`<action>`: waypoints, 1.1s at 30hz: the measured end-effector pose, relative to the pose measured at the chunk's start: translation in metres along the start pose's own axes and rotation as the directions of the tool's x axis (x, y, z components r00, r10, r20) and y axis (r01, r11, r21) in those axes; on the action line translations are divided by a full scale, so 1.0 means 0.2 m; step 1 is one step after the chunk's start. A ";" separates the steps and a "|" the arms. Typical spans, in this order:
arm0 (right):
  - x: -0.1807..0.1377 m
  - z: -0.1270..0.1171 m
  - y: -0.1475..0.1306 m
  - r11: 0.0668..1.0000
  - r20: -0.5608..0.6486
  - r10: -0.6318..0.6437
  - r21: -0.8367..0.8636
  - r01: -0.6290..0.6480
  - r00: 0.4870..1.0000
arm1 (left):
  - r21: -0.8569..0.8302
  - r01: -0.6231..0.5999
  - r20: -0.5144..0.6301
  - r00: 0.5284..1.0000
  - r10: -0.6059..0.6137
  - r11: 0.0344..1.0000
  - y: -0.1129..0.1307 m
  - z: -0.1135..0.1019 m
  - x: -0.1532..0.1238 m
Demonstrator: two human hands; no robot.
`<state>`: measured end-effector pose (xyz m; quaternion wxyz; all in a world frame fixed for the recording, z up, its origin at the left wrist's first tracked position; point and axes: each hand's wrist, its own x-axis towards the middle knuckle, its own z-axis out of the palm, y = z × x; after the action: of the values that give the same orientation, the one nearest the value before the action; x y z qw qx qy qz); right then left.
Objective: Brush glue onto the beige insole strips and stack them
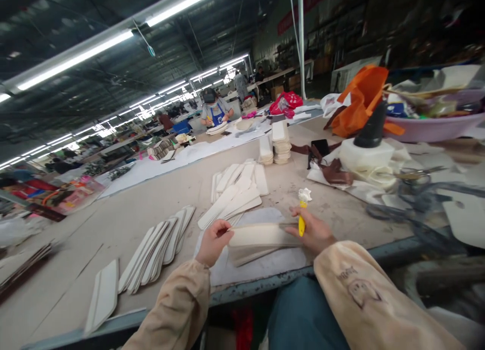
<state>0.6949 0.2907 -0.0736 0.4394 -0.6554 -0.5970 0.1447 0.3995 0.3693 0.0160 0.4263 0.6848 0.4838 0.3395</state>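
Fingers of our left hand (214, 243) pinch one end of a pale strip (261, 235) over white paper (265, 269) near the worktop (170, 188) edge, while our right hand's (315, 232) grip wraps a yellow-handled tool (302, 226), thumb at the strip's other end, and fanned pale pieces (151, 254) lie to our left.

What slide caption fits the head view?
Left hand and right hand hold a pale strip; the right also grips a yellow-handled tool.
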 end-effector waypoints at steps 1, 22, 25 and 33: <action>0.00 0.01 -0.01 0.999 0.012 -0.024 0.039 0.024 1.000 | -0.067 -0.013 -0.036 0.999 0.010 0.998 0.03 0.01 0.00; -0.06 0.11 -0.34 0.630 0.078 0.236 0.747 -0.214 0.969 | -0.777 -0.271 -0.435 0.883 -0.174 0.568 0.42 -0.06 0.11; -0.06 0.10 -0.36 0.686 -0.003 0.309 0.694 -0.220 0.951 | -0.858 -0.226 -0.398 0.860 -0.318 0.462 0.35 0.00 0.08; -0.04 0.05 -0.35 0.727 0.007 0.433 0.588 -0.354 0.901 | -0.906 -0.249 -0.363 0.873 -0.325 0.343 0.22 0.18 0.03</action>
<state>0.6392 0.2800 -0.0295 0.6138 -0.6109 -0.3417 0.3652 0.4500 0.3583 0.0415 0.6120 0.1934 0.3065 0.7029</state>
